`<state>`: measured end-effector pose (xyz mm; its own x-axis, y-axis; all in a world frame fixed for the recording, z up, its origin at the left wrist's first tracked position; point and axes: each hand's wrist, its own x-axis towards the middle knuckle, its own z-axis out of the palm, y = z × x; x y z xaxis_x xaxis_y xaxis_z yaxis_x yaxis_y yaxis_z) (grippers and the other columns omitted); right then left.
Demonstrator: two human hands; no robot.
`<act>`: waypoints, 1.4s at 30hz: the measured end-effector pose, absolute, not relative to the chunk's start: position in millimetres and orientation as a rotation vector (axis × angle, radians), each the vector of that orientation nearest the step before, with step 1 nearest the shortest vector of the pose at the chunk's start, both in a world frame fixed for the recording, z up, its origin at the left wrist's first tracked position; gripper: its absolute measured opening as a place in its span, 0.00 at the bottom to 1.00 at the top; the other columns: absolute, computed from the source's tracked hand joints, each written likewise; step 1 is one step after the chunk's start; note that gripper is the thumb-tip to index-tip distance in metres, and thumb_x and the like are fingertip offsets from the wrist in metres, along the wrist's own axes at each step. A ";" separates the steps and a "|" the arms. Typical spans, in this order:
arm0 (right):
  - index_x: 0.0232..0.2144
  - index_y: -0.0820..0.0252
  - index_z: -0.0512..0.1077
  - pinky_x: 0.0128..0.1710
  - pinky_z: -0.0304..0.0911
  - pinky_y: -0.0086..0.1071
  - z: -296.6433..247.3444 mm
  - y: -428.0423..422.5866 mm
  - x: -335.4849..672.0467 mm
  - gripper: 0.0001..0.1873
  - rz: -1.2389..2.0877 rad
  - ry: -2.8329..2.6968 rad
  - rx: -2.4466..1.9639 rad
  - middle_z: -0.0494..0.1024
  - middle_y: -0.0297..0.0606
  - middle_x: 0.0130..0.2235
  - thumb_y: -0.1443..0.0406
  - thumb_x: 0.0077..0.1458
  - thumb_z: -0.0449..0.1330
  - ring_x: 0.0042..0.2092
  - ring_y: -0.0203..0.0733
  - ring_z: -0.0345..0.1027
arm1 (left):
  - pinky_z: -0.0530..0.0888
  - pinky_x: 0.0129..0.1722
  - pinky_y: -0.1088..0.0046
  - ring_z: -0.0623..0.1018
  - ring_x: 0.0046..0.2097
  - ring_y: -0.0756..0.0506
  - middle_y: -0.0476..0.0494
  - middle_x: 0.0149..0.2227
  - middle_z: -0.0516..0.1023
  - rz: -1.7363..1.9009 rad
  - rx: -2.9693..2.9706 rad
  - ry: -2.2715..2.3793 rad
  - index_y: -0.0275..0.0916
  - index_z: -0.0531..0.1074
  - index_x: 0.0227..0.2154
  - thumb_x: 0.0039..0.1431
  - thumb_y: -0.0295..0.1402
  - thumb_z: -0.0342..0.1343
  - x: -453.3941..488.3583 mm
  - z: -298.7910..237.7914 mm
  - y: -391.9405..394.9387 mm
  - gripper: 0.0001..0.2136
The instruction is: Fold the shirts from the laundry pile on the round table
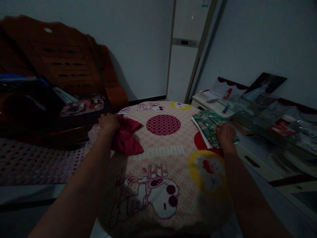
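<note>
Two grasps appear in hand: our left hand (109, 123) on crimson cloth (127, 138), our right hand (226, 135) on green plaid fabric (207, 125); we cannot tell finger closure. Lifting calls for secure pinching.

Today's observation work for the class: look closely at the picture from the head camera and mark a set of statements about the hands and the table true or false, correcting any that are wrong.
1. The left hand is on the reddish-pink cloth. True.
2. Both hands are on the reddish-pink cloth. False: the right hand is on the green plaid item.
3. The table cover bears a cartoon dog. True.
4. The reddish-pink cloth and the green plaid item touch each other. False: they lie apart, with the table cover showing between them.
5. A wooden seat is on the left side of the picture. True.
</note>
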<state>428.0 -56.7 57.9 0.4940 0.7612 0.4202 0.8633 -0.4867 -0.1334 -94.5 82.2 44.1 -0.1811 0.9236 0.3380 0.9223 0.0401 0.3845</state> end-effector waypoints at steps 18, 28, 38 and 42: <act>0.49 0.75 0.75 0.54 0.63 0.54 53.3 -45.7 390.5 0.22 -0.332 -1.387 -2.152 0.76 0.66 0.48 0.71 0.53 0.54 0.53 0.63 0.69 | 0.73 0.44 0.66 0.78 0.41 0.42 0.41 0.36 0.79 0.673 2.396 1.308 0.39 0.73 0.33 0.64 0.31 0.46 68.5 35.5 21.8 0.10; 0.37 0.73 0.78 0.41 0.64 0.51 52.6 -42.8 439.2 0.16 -0.393 -1.120 -2.421 0.77 0.65 0.37 0.72 0.57 0.51 0.45 0.63 0.73 | 0.65 0.53 0.59 0.73 0.50 0.45 0.40 0.44 0.74 2.495 1.613 1.830 0.33 0.66 0.42 0.68 0.26 0.41 -72.9 125.0 49.7 0.09; 0.44 0.59 0.78 0.41 0.66 0.32 94.4 -38.3 261.6 0.16 0.605 -1.764 -1.018 0.80 0.36 0.38 0.61 0.60 0.55 0.40 0.41 0.71 | 0.73 0.50 0.61 0.79 0.46 0.42 0.43 0.45 0.81 1.765 2.046 1.575 0.40 0.77 0.47 0.59 0.38 0.55 -22.4 120.4 12.7 0.15; 0.40 0.57 0.81 0.44 0.65 0.32 77.0 -58.6 218.9 0.11 1.005 -2.215 -0.811 0.82 0.35 0.39 0.60 0.58 0.62 0.41 0.40 0.73 | 0.77 0.46 0.66 0.80 0.46 0.43 0.40 0.50 0.81 1.474 2.239 1.317 0.40 0.75 0.53 0.62 0.41 0.53 2.0 122.1 8.5 0.20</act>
